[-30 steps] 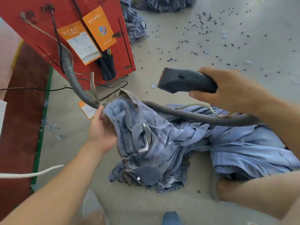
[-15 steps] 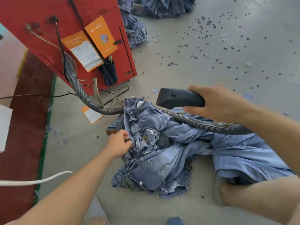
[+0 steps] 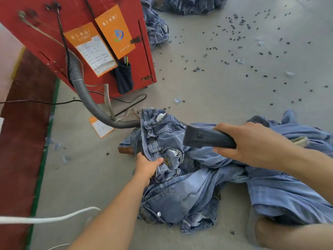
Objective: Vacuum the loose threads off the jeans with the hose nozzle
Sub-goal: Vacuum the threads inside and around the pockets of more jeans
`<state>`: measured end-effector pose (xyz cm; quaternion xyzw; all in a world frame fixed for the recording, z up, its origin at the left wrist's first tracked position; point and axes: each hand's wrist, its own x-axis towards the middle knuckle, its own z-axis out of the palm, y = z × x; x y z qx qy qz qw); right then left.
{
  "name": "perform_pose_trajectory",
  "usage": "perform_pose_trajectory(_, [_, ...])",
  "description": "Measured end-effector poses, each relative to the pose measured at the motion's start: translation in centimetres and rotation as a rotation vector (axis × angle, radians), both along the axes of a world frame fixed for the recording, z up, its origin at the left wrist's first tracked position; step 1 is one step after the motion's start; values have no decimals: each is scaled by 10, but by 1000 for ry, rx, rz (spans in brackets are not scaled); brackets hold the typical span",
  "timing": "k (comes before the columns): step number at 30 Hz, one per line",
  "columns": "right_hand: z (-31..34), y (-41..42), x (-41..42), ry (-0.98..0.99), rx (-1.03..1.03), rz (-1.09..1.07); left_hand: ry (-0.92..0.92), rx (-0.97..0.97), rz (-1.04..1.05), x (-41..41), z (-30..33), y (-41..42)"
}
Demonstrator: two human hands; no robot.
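A grey concrete floor (image 3: 225, 83) carries everything here. Small dark scraps (image 3: 234, 40) lie scattered over its far right part, with a few pale fabric bits among them. At the far left stands a red cabinet (image 3: 45, 38), with two orange tags (image 3: 115, 31) hanging on its front and a dark pouch (image 3: 124, 78) below them. A dark red strip of floor with a green edge (image 3: 21, 141) runs down the left side. More denim is heaped at the far edge, behind the cabinet (image 3: 191, 4). A white cord (image 3: 48, 218) crosses the near left corner.

The jeans (image 3: 180, 192) lie bunched on the floor in the middle, just in front of the cabinet, spreading to the right under the arm. A grey ribbed hose (image 3: 84, 92) comes down from the cabinet, curves along the floor and passes behind the jeans' raised waistband.

The left hand (image 3: 146, 166) pinches the bunched denim near the waistband, thumb on top and fingers curled under the fold. The right hand (image 3: 252, 143) is clenched round the dark hose nozzle (image 3: 203, 138), fingers wrapped under it and thumb along the top. The nozzle's flat mouth points left, held just above the gathered denim; whether it touches the cloth cannot be told.
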<state>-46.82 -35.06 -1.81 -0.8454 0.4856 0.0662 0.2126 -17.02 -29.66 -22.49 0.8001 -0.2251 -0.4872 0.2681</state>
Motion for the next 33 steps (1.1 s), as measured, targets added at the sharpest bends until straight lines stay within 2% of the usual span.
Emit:
perform_pose_trajectory(4, [3,-9,7,-90,60,-19,412,-118,241,19,19,6])
perform_pose_trajectory(6, [12,-13,6,-145,105,-22,636,-222,256,24,44,16])
perform_pose_trajectory(8, [21,-15,7,-170,128,8,772,-294,198,22,72,30])
perform_pose_trajectory(15, [24,12,54,-168,183,187,848,-375,64,-5,122,83])
perform_pose_trajectory(18, [26,31,75,-312,122,213,838,-367,38,-9,132,100])
perform_pose_trajectory(21, [37,26,66,-417,57,123,848,-380,53,-13,141,108])
perform_pose_trajectory(25, [44,13,29,-309,50,50,887,-407,96,-10,149,114])
perform_pose_trajectory(29, [32,32,48,-221,101,177,901,-424,85,-17,152,117])
perform_pose_trajectory(31, [26,42,67,-259,60,237,906,-422,70,-21,155,117])
perform_pose_trajectory(33, [29,41,73,-367,18,180,906,-423,71,-19,157,115])
